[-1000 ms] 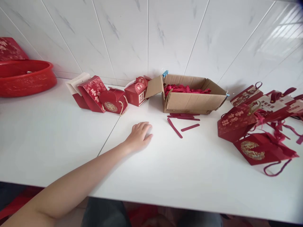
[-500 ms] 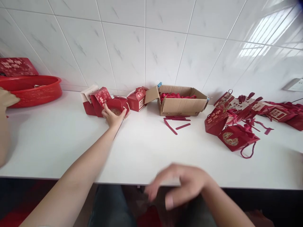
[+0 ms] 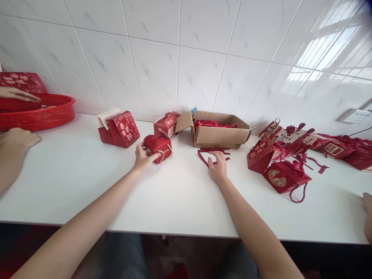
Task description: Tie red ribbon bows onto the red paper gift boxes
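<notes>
My left hand (image 3: pixel 143 159) grips a small red gift box (image 3: pixel 155 144) with a thin cord handle, its thumb along the near side. The box is slightly tilted; I cannot tell whether it touches the table. Over several dark red strips (image 3: pixel 202 157) in front of the cardboard box, my right hand (image 3: pixel 218 167) reaches down with fingers curved and apart. Its fingertips cover part of the strips, and nothing is visibly held. Behind the gripped box stands another red gift box (image 3: pixel 165 126) with a rounded top.
An open cardboard box (image 3: pixel 223 135) of red ribbons stands by the wall. Patterned red boxes (image 3: pixel 124 130) sit to the left, beribboned ones (image 3: pixel 286 176) to the right. At far left, another person's hands (image 3: pixel 19 141) are near a red basin (image 3: pixel 58 106); a hand (image 3: pixel 367 213) shows far right.
My left hand has drawn the gift box away from the patterned boxes, rightward and nearer to me. From the table's front edge, my right hand has moved forward to the strips.
</notes>
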Demonstrator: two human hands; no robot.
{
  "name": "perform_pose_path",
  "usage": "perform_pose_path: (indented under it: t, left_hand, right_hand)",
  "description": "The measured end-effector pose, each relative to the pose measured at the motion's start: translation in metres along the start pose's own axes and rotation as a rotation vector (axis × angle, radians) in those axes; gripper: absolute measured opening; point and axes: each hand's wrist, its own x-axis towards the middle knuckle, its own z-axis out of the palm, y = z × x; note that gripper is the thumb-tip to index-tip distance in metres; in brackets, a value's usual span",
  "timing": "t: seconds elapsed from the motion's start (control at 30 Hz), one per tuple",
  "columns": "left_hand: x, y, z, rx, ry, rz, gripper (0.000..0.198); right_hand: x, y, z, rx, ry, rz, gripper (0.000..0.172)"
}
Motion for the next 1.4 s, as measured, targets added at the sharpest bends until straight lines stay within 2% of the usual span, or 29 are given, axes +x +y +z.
perform_pose_path:
  t: [0.1, 0.13, 0.2, 0.23, 0.37, 0.43, 0.5, 0.53, 0.6, 0.63, 0.7, 0.77, 0.83, 0.93, 1.0, 1.1, 1.23, 1.4]
  left_hand:
    - [-0.032, 0.016, 0.013, -0.211, -0.529, -0.036, 0.069]
    - [-0.041, 0.022, 0.019, -0.272, -0.651, -0.043, 0.068]
    - [-0.054, 0.028, 0.031, -0.313, -0.782, -0.069, 0.057]
    - [-0.057, 0.029, 0.037, -0.281, -0.782, -0.073, 0.051]
    - [-0.057, 0.023, 0.051, -0.143, -0.570, 0.066, 0.043]
    - [-0.052, 0.018, 0.053, -0.076, -0.525, 0.111, 0.044]
    - [-0.043, 0.015, 0.051, 0.005, -0.484, 0.162, 0.046]
    - [-0.037, 0.014, 0.047, 0.061, -0.421, 0.205, 0.046]
    - [-0.018, 0.009, 0.032, 0.201, -0.189, 0.305, 0.045]
    - [-0.007, 0.006, 0.022, 0.273, -0.005, 0.330, 0.043]
    - [0.018, -0.001, -0.004, 0.376, 0.311, 0.288, 0.050]
    - [0.044, -0.008, -0.032, 0.402, 0.485, 0.165, 0.062]
    - [0.070, -0.010, -0.057, 0.408, 0.486, 0.123, 0.063]
    - [0.105, -0.003, -0.083, 0.423, 0.361, 0.098, 0.056]
    - [0.125, 0.005, -0.093, 0.389, 0.291, 0.051, 0.056]
    - [0.143, 0.011, -0.100, 0.462, 0.257, 0.019, 0.044]
    - [0.142, 0.008, -0.100, 0.562, 0.217, 0.050, 0.024]
    - [0.121, 0.012, -0.099, 0.580, 0.234, 0.159, 0.026]
  right_hand:
    - [0.000, -0.009, 0.000, 0.096, -0.089, -0.029, 0.029]
    - [-0.001, -0.011, 0.000, 0.151, -0.126, -0.033, 0.031]
    - [-0.002, -0.015, 0.002, 0.290, -0.206, -0.014, 0.035]
    - [-0.003, -0.016, 0.003, 0.359, -0.250, 0.003, 0.037]
    - [-0.006, -0.015, 0.006, 0.473, -0.386, 0.046, 0.045]
    - [-0.007, -0.014, 0.006, 0.457, -0.421, 0.046, 0.052]
    - [-0.008, -0.013, 0.006, 0.432, -0.448, 0.052, 0.066]
    - [-0.008, -0.013, 0.005, 0.419, -0.459, 0.057, 0.076]
    - [-0.008, -0.012, 0.005, 0.411, -0.486, 0.073, 0.095]
    - [-0.008, -0.012, 0.005, 0.417, -0.503, 0.082, 0.102]
    - [-0.008, -0.011, 0.005, 0.439, -0.530, 0.095, 0.108]
    - [-0.008, -0.011, 0.005, 0.463, -0.547, 0.106, 0.110]
    - [-0.007, -0.010, 0.005, 0.479, -0.559, 0.118, 0.112]
    - [-0.006, -0.010, 0.005, 0.472, -0.567, 0.128, 0.113]
    - [-0.005, -0.010, 0.004, 0.464, -0.564, 0.129, 0.113]
    - [-0.005, -0.012, 0.003, 0.475, -0.565, 0.131, 0.113]
    - [-0.006, -0.016, 0.001, 0.490, -0.562, 0.141, 0.112]
    - [-0.006, -0.015, 0.000, 0.474, -0.569, 0.116, 0.104]
